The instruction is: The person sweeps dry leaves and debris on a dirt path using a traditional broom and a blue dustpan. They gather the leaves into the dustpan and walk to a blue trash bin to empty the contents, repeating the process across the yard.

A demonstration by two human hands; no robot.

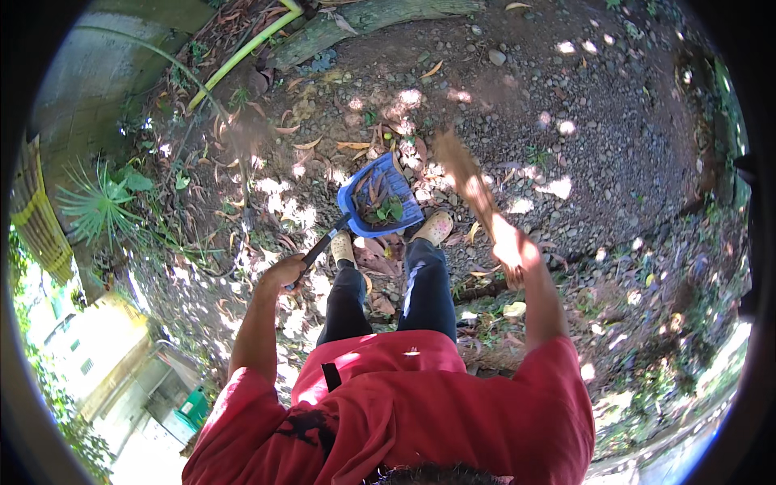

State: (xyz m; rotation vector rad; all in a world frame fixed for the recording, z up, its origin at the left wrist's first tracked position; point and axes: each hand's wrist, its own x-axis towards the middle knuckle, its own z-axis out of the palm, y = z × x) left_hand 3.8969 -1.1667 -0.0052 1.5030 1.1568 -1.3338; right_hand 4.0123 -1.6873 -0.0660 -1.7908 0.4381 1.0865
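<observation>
My left hand [286, 271] is closed around the dark handle [318, 248] of a blue plastic dustpan [410, 203]. The pan rests on the ground just ahead of my feet, its wide mouth facing away from me. Inside it lie dry brown leaves and a green leafy sprig [388, 210]. In my right hand [515, 247] is a short brown hand broom [470, 173], gripped near its rear end. Its blurred far end is over the littered soil, to the right of the pan and apart from it.
Tan perforated clogs [434, 228] are on my feet, close behind the pan. Dry leaves [308, 143] and pebbles cover the soil. A log [376, 25] and a green stalk [248, 54] lie beyond. Spiky plants [102, 206] grow at the left, below a wall [91, 91].
</observation>
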